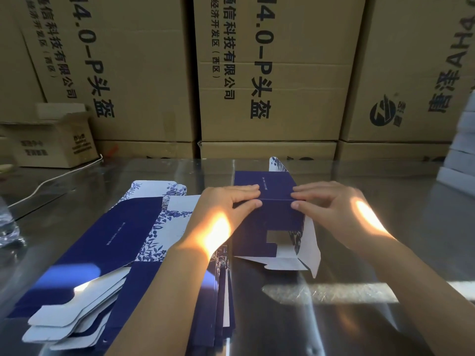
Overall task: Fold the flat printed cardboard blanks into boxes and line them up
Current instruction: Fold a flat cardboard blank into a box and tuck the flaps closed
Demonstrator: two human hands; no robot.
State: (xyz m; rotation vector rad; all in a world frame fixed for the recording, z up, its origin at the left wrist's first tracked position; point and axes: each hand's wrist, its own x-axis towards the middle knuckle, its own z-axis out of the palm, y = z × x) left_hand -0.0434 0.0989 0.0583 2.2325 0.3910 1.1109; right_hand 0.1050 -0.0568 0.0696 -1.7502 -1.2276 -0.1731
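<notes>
The left hand (228,204) and right hand (331,206) each pinch the top crease of a half-raised navy-blue cardboard box (270,227). Their fingers lie on its upper panel and their thumbs press the near face, so both close lightly on the ridge from opposite sides. The box stands on the shiny metal table (359,253), its near end open with white flaps (288,263) splayed towards the person and one floral flap (276,164) upright at its far end. Just left of the box lies a fanned stack of flat blue-and-white printed blanks (115,240), partly under the left forearm. Behind the box rise large brown shipping cartons (270,73), and well to its right sits a pile of white boxes (460,150). The step in hand looks like squaring up the sleeve. Next, probably, the near flaps need tucking in, one hand steadying the box while the other folds.
</notes>
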